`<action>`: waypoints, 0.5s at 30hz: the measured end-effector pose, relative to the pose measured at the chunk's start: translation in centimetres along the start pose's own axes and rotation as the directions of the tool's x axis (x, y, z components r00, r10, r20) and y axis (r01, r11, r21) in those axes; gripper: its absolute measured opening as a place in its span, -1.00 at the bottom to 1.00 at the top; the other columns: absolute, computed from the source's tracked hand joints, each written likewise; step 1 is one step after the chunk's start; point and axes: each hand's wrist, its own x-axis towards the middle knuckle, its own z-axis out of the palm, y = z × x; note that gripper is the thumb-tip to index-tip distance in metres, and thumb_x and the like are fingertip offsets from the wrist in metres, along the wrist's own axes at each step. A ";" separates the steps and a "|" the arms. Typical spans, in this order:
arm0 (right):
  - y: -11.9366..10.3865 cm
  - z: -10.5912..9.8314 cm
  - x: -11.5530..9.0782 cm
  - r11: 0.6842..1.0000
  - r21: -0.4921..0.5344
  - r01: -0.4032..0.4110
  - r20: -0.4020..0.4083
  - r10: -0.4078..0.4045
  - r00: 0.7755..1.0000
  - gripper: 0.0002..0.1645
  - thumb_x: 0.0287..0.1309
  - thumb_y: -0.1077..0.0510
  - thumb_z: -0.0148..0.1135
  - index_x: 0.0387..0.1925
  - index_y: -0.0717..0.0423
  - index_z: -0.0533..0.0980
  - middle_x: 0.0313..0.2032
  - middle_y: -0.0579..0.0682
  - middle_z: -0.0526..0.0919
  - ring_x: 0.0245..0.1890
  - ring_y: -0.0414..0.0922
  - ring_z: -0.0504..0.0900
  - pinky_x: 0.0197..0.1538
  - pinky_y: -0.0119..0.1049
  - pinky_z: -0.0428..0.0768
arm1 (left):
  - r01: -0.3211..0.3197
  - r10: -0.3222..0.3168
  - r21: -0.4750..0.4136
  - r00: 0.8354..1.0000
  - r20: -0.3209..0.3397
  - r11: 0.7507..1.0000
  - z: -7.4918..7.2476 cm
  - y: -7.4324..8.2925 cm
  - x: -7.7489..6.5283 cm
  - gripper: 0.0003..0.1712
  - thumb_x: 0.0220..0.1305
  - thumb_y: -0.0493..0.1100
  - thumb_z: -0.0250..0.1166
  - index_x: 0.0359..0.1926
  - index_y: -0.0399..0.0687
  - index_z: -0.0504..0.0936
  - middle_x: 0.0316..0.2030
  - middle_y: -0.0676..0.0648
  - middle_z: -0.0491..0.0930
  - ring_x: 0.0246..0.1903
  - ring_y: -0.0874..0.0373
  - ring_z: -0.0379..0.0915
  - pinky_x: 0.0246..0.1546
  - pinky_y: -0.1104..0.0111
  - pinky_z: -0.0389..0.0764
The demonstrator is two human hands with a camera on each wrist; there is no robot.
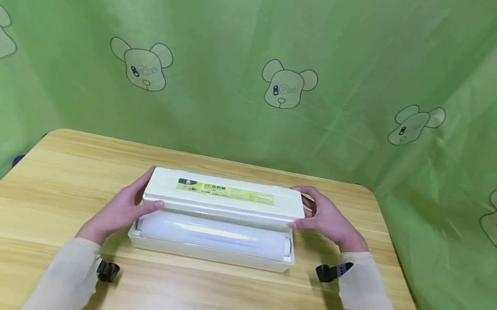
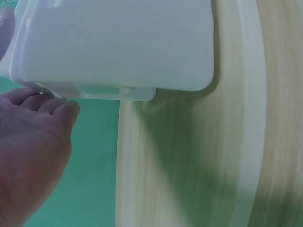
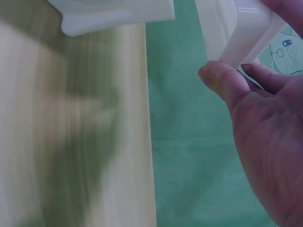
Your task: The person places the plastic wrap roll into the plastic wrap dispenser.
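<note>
A white lid with a yellow-green label is raised above a long white box. Inside the box lies a roll of cling film, its back side hidden under the lid. My left hand grips the lid's left end, thumb along its front edge. At the other end my right hand pinches the lid, thumb in front and fingers behind. In the right wrist view a gap shows between the lid and the box's corner.
The wooden table has rounded far corners. A green curtain printed with bear heads hangs behind it and along both sides. Each wrist wears a small black camera, one near the left sleeve, one near the right sleeve.
</note>
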 end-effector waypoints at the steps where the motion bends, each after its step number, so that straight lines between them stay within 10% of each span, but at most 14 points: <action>1: 0.2 0.0 0.0 1.000 0.003 0.000 -0.001 0.000 1.000 0.08 -0.24 0.40 0.57 0.33 0.29 0.18 0.21 0.29 0.39 0.25 0.13 0.40 0.12 -0.21 0.58 | 0.003 -0.003 0.002 1.000 -0.002 1.000 0.0 0.0 0.1 0.10 0.31 0.03 0.33 0.56 -0.09 -0.23 0.52 -0.18 -0.20 0.46 -0.10 -0.17 0.43 0.10 -0.03; 15: 1.1 0.8 0.2 0.999 0.040 0.017 -0.003 -0.017 1.000 0.04 -0.22 0.44 0.54 0.32 0.30 0.20 0.23 0.29 0.37 0.27 0.13 0.37 0.13 -0.23 0.57 | 0.005 -0.004 0.019 0.998 -0.058 1.000 -0.2 -0.4 -0.1 0.06 0.27 -0.03 0.36 0.55 -0.06 -0.13 0.50 -0.20 -0.11 0.44 -0.06 -0.06 0.31 0.44 0.14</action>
